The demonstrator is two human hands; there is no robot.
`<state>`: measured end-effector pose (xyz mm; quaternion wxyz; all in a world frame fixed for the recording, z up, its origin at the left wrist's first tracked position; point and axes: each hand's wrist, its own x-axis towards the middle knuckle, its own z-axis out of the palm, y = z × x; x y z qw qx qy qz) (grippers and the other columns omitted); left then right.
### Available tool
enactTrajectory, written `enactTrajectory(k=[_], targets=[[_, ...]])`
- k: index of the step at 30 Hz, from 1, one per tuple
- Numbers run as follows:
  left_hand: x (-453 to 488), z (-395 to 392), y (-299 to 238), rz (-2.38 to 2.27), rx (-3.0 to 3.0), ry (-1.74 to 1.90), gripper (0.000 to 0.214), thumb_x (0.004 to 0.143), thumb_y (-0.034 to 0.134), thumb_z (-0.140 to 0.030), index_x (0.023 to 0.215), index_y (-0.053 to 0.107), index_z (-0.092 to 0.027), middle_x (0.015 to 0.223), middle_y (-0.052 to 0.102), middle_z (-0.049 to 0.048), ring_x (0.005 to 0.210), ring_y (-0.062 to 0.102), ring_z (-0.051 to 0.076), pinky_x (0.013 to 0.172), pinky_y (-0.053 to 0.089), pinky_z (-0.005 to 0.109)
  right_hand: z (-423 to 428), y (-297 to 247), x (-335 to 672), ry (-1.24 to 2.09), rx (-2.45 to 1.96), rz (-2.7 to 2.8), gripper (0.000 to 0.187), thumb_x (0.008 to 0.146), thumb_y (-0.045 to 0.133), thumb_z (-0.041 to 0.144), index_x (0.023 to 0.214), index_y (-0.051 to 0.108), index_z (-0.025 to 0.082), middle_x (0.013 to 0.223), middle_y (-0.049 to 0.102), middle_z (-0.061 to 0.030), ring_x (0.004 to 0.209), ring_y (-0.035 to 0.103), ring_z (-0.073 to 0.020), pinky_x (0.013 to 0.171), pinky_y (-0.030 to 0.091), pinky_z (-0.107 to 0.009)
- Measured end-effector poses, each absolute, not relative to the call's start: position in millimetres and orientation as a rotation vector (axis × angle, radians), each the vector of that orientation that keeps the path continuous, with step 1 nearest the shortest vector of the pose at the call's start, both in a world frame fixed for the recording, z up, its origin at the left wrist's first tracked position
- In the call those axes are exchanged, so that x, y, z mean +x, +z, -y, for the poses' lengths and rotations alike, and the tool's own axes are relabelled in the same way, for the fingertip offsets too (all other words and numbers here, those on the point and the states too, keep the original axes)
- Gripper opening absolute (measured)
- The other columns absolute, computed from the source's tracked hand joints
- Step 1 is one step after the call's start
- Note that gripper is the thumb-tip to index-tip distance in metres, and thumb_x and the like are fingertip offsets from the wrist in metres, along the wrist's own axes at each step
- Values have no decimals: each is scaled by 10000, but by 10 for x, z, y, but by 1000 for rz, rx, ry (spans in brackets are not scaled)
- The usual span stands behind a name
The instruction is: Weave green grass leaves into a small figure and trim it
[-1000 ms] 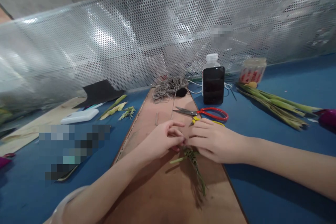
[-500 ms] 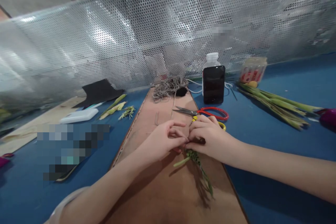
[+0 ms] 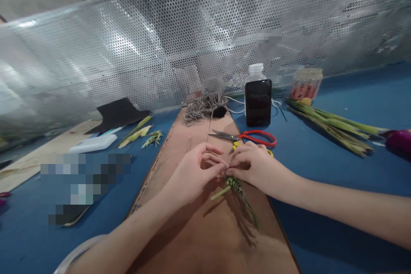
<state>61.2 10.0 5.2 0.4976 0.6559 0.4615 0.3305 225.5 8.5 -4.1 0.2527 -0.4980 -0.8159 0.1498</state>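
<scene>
At the middle of the brown board (image 3: 205,239), the left hand (image 3: 192,171) and the right hand (image 3: 253,167) meet fingertip to fingertip over a small woven leaf piece (image 3: 236,186). The fingers of both hands are pinched on its far end. Its plaited green body and loose trailing strips lie on the board, running toward the near right. It looks very light, thin and pliable, and likely to crease, split or unravel under a hard pull. The firm plaited part just below the fingertips seems the safest hold, not the loose strips. Just beyond the hands lie red-handled scissors (image 3: 253,138). Farther off are a coil of cord (image 3: 204,107), a dark phone (image 3: 258,102) propped against a bottle (image 3: 256,70), and leaf stalks (image 3: 334,126) at the right on the blue table (image 3: 321,180).
</scene>
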Motion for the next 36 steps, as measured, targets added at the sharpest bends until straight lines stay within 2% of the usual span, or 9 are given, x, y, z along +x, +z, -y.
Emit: enactTrajectory(k=[5, 11, 19, 31, 36], targets=[[617, -101, 39, -1066, 1583, 926, 238, 684, 593, -301, 845, 485, -163, 718, 617, 17, 644, 605, 139, 584, 494, 264, -99, -48, 2286, 483, -1214, 2123, 125, 731, 578, 267, 648, 635, 194, 789, 598, -20, 824, 504, -166, 726, 372, -319], [655, -15, 106, -1081, 1583, 1021, 192, 712, 571, -298, 827, 478, -175, 734, 631, 19, 715, 615, 157, 585, 503, 251, -93, -31, 2288, 638, -1129, 1945, 81, 718, 569, 249, 683, 599, 183, 775, 578, -10, 756, 535, -128, 683, 422, -262], [665, 18, 146, -1142, 1619, 1050, 175, 702, 580, -283, 811, 488, -181, 738, 639, 16, 692, 618, 154, 588, 503, 255, -82, -27, 2273, 778, -1171, 1875, 114, 709, 560, 291, 697, 570, 178, 753, 562, 2, 685, 532, -104, 631, 427, -233], [677, 35, 141, -1135, 1580, 1042, 186, 698, 585, -277, 823, 490, -178, 737, 641, 5, 671, 619, 144, 592, 505, 247, -108, -36, 2289, 921, -1165, 1847, 130, 687, 548, 290, 730, 568, 169, 772, 595, -8, 706, 544, -120, 638, 426, -239], [668, -29, 125, -1143, 1584, 1072, 262, 702, 569, -291, 925, 493, -175, 888, 622, 28, 680, 619, 137, 632, 512, 274, -100, -8, 2294, 912, -1199, 1869, 78, 677, 540, 243, 690, 562, 170, 758, 601, -3, 687, 550, -118, 634, 430, -241]])
